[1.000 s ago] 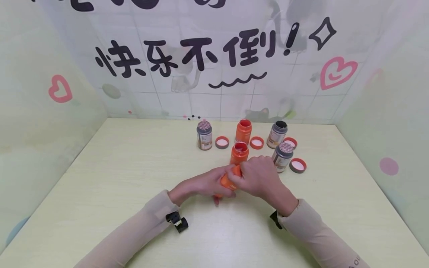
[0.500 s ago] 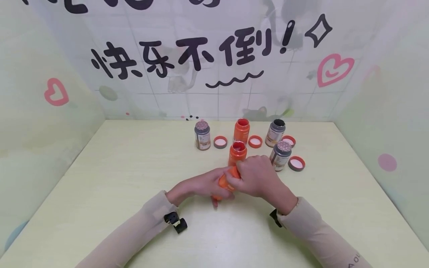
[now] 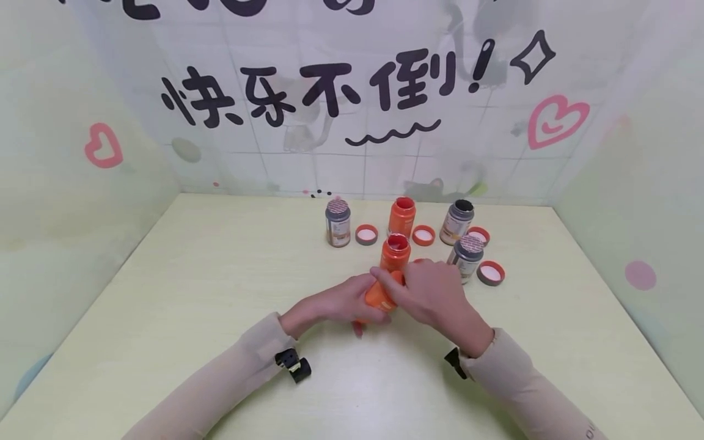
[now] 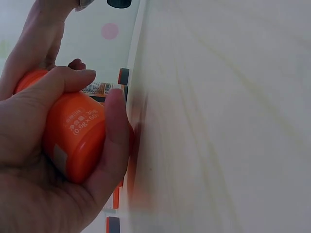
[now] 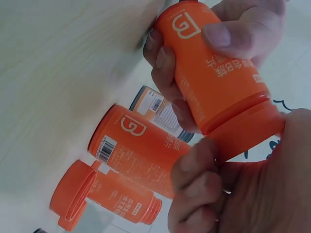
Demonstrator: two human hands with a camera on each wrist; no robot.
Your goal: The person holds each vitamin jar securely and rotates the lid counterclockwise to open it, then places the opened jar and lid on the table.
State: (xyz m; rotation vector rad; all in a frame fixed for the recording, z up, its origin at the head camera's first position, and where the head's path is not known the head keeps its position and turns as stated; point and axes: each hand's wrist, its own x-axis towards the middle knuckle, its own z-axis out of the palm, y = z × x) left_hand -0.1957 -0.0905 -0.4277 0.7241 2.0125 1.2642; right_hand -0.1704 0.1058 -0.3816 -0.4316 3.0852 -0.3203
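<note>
My left hand (image 3: pixel 352 300) wraps round an orange bottle (image 5: pixel 214 63), which lies tilted just above the table. On the bottle's orange cap (image 5: pixel 248 128) my right hand (image 3: pixel 437 293) keeps its grip, with the fingers bent round the rim. In the right wrist view the cap still sits on the bottle's neck. Directly behind the hands stands an uncapped orange bottle (image 3: pixel 395 253). White print covers the held bottle's side, and its base end faces the left wrist camera.
Farther back stand another open orange bottle (image 3: pixel 402 217) and an open grey bottle (image 3: pixel 458 223). Two grey bottles with patterned seals stand at left (image 3: pixel 338 225) and right (image 3: pixel 466 256). Upturned lids, such as an orange-rimmed lid (image 3: pixel 491 272), lie among them. A printed wall (image 3: pixel 308 165) closes the back.
My right hand has turned on the cap, its thumb now stretched farther across the bottle. Part of an orange lid shows behind that hand. The left hand holds the bottle much as before.
</note>
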